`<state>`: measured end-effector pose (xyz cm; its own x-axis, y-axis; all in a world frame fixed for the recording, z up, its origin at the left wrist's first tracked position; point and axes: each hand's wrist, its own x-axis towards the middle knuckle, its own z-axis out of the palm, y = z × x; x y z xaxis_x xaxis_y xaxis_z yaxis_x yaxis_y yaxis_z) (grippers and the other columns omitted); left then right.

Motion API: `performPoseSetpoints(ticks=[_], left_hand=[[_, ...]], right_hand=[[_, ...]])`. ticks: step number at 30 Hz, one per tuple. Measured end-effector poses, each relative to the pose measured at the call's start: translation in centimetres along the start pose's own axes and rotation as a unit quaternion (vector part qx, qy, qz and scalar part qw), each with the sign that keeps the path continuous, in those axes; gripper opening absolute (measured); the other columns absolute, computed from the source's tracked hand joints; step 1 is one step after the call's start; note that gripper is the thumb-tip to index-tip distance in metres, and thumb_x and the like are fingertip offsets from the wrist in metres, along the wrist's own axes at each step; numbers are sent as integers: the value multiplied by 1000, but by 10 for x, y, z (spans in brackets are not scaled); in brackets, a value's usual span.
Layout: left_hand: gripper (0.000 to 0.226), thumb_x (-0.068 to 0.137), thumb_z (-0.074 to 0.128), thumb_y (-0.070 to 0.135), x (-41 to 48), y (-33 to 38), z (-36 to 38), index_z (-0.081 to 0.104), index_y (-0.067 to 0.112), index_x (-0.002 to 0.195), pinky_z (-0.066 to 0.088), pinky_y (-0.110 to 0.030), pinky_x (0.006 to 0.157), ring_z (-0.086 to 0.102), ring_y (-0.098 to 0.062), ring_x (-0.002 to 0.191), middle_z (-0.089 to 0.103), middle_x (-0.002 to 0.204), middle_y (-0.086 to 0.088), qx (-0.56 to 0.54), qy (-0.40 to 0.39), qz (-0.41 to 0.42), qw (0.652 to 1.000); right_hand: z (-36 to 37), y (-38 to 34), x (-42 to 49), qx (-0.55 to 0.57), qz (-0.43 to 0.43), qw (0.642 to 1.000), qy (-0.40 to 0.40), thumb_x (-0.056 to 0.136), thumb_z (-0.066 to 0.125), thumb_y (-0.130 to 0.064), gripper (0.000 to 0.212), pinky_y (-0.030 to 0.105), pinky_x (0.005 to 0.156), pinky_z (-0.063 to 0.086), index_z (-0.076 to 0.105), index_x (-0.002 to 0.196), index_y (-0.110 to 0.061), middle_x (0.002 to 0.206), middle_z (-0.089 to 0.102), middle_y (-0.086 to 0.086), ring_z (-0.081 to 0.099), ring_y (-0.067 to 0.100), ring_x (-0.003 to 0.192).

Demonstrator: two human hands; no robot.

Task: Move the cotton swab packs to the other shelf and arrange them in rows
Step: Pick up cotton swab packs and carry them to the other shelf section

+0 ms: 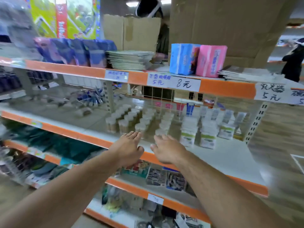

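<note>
Several clear round cotton swab tubs [131, 120] stand in rows on the middle shelf [230, 158]. To their right stand white and green cotton swab packs [206, 129], also in rows. My left hand [130, 147] reaches over the shelf's front edge with straight fingers, its tips just short of the front tubs. My right hand [167, 149] is beside it, fingers spread flat, near the front tub [160, 131]. Neither hand holds anything.
The top shelf [227, 89] carries blue and pink packs [197, 59], stacked booklets [130, 59] and cardboard boxes [131, 33]. Handwritten price tags hang on its orange edge. Lower shelves hold mixed packaged goods. A person in dark clothes [294, 63] stands at the far right.
</note>
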<state>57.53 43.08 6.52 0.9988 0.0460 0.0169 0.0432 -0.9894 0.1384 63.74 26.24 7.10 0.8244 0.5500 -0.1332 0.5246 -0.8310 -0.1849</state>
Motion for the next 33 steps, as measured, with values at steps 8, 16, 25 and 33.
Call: performPoseSetpoints(ticks=[8,16,25,33], left_hand=[[66,101,36,36,-67,-145,-26,14,8,157,6,-28,120,9,-19,152,12,164,-9,15,58,-108,992],[69,98,35,38,-124,-336,-57,14,9,157,4,-29,121,7,-18,152,10,164,-10,4,85,-213,973],[70,96,30,39,-138,-482,-77,14,9,157,8,-32,123,9,-19,151,13,164,-8,-3,75,-265,961],[64,99,35,33,-69,-560,-82,19,6,156,8,-30,121,14,-18,150,19,163,-9,5,74,-248,966]], right_hand=[[6,-165,62,-47,-117,992,11,102,25,-50,58,42,118,17,24,154,-24,160,21,11,18,30,147],[36,-366,149,-66,-208,976,18,100,29,-52,53,42,116,24,37,144,-24,151,36,11,29,32,140],[52,-501,234,-79,-252,964,8,98,27,-54,51,43,108,31,43,137,-24,139,44,10,35,29,133],[56,-539,342,-103,-264,959,0,101,25,-51,55,41,109,29,33,147,-23,147,38,11,31,29,138]])
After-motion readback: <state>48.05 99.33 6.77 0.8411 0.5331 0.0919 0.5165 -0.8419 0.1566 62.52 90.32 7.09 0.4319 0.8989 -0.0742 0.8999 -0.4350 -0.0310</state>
